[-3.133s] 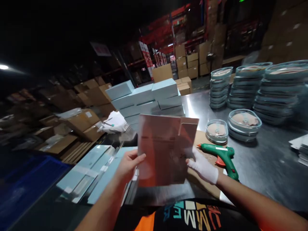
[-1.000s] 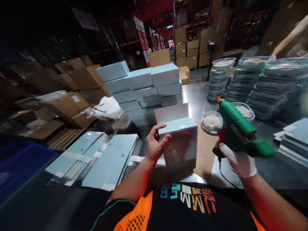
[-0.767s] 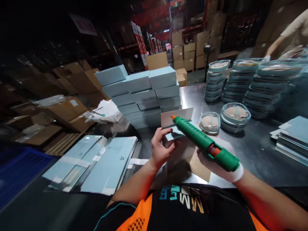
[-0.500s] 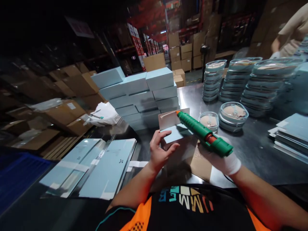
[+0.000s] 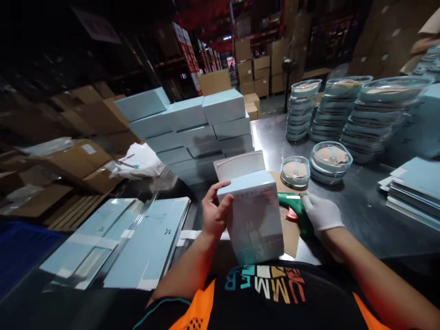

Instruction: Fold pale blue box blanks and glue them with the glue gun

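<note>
Cardboard like that pale blue carton (image 5: 254,215) at lower centre of frame looks light, hollow and easy to dent, so your left hand (image 5: 212,211) gripping its left edge with thumb on the front seems right. Its long axis runs upright, open flap pointing up and away from you. Your gloved right hand (image 5: 321,213) is closed over the green glue gun (image 5: 295,208) lying on the table (image 5: 360,220) just right of it.

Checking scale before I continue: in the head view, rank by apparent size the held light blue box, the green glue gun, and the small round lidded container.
1. Light blue box, though nearest the camera.
2. Small round lidded container and green glue gun: unsure, the gun is largely hidden.
</note>
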The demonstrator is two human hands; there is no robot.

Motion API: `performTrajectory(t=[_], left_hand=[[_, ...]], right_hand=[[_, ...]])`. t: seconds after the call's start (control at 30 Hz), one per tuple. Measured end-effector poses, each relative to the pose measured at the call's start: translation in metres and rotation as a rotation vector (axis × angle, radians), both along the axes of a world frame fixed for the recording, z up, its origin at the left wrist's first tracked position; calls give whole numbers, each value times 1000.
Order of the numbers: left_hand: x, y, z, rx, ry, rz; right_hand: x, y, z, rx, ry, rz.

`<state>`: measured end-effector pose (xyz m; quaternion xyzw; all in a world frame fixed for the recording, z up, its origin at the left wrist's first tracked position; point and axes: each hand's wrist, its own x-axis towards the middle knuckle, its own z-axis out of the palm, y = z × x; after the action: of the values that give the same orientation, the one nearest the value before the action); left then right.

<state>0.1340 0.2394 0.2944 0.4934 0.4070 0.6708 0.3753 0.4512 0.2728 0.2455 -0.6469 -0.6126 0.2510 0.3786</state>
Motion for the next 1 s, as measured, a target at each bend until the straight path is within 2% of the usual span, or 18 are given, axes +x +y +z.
performTrajectory(t=[0.07,0.17,0.27,0.37,0.47,0.53,0.63,0.77,0.87,0.93,1.0], left_hand=[[3,0,-2,29,34,-17],[8,-1,-6,113,161,-23],[8,-2,-13,229,313,62],[3,3,-21,386,360,131],[-5,8,-27,527,274,110],[-13,11,-27,553,305,51],[-30,12,-17,576,498,-49],[-52,14,10,693,707,-166],[-53,8,33,754,1032,-146],[-47,-1,46,704,1265,-138],[-44,-9,54,622,1380,-177]], right_hand=[[-16,-1,19,79,137,62],[-54,-4,54,138,507,344],[-79,-6,72,113,536,481],[-78,-9,64,165,469,546],[-67,-14,45,382,354,627],[-64,-19,37,552,275,682],[-67,-25,35,685,224,738],[-79,-26,40,838,157,708],[-90,-22,43,964,61,766],[-92,-14,46,936,-21,885],[-86,3,47,734,-87,892]])
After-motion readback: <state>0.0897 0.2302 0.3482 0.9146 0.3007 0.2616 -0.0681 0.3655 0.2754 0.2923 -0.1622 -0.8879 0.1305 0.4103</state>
